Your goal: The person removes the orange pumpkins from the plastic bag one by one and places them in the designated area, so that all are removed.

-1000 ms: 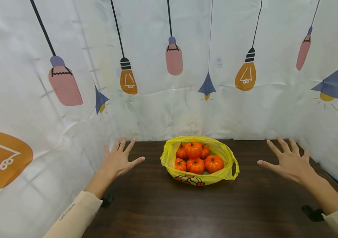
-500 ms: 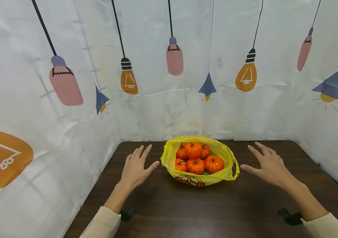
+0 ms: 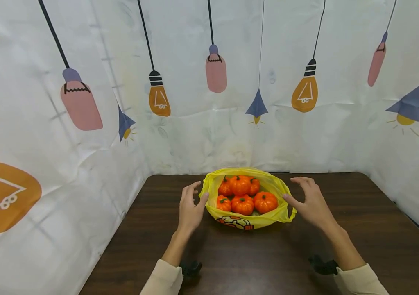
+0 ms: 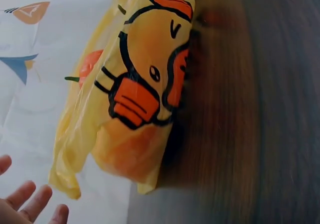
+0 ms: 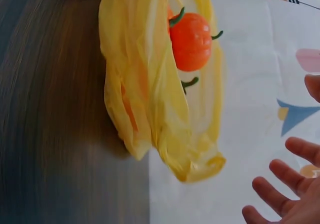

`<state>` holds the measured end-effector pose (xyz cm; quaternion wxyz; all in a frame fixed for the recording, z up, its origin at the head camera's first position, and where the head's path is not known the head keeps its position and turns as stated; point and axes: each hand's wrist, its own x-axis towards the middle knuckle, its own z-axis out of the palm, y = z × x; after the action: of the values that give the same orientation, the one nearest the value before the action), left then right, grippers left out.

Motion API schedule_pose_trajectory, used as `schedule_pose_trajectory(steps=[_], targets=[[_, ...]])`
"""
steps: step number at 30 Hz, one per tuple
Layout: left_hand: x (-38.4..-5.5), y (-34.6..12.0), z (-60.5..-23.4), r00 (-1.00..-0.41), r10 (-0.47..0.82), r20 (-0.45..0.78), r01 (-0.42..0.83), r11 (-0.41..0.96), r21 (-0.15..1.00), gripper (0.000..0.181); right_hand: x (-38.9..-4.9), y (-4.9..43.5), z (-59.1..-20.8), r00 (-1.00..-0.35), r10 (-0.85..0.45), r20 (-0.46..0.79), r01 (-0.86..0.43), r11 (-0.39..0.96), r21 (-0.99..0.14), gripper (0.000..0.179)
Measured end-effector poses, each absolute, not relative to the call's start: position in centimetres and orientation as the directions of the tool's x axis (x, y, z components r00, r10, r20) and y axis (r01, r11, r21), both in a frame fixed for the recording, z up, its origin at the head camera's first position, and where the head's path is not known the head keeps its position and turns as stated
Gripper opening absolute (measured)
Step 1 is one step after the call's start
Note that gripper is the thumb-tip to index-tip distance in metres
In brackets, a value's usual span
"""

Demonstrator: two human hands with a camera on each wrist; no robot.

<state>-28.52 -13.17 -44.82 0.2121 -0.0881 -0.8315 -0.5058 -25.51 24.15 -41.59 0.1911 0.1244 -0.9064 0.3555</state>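
Note:
A yellow plastic bag (image 3: 231, 221) with a cartoon print on its front lies wide open on the dark table, several small orange pumpkins (image 3: 243, 205) inside. My left hand (image 3: 191, 211) is at the bag's left side, thumb near the rim and fingers loosely bent, holding nothing. On the other side, my right hand (image 3: 313, 205) has its thumb close to the bag's right handle loop, fingers apart and bent. Both wrist views show spread fingers beside the bag's ends, with a gap to the yellow plastic (image 4: 65, 174) on the left and to the handle (image 5: 200, 166) on the right.
The dark wooden table (image 3: 246, 262) ends at the back against a white sheet (image 3: 202, 139) printed with hanging lamps and bulbs. This sheet also runs along the left side. Dark wrist mounts (image 3: 322, 265) sit under both forearms.
Both hands have moved inward from the table's sides toward the bag, and their widely spread fingers have bent. Bag and pumpkins have stayed in place.

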Motion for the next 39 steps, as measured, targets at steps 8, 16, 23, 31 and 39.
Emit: schedule_pose_trajectory(steps=[8,16,23,31,39], targets=[[-30.0,-11.7,-45.3,-0.911,-0.153,0.384,0.301,0.39,0.87,0.044,-26.5,22.2,-42.1,-0.881,-0.05,0.47,-0.394,0.626,-0.673,0.056],[-31.3,-11.3,-46.2,-0.932,-0.176,0.317,0.232,0.386,0.893,0.035,-27.7,20.4,-42.2,-0.899,-0.052,0.435,-0.391,0.545,-0.742,0.058],[-31.7,-11.4,-46.9,-0.948,-0.179,0.264,0.167,0.43,0.887,0.037,-28.6,19.1,-42.7,-0.917,-0.067,0.393,-0.372,0.497,-0.784,0.063],[-32.2,-11.6,-47.4,-0.966,-0.128,0.226,0.162,0.386,0.908,0.042,-29.3,17.9,-43.5,-0.935,-0.071,0.347,-0.336,0.487,-0.806,0.066],[-32.6,-12.0,-48.0,-0.96,-0.129,0.247,0.177,0.404,0.898,0.042,-30.2,16.6,-44.3,-0.949,-0.101,0.3,-0.312,0.46,-0.831,0.07]])
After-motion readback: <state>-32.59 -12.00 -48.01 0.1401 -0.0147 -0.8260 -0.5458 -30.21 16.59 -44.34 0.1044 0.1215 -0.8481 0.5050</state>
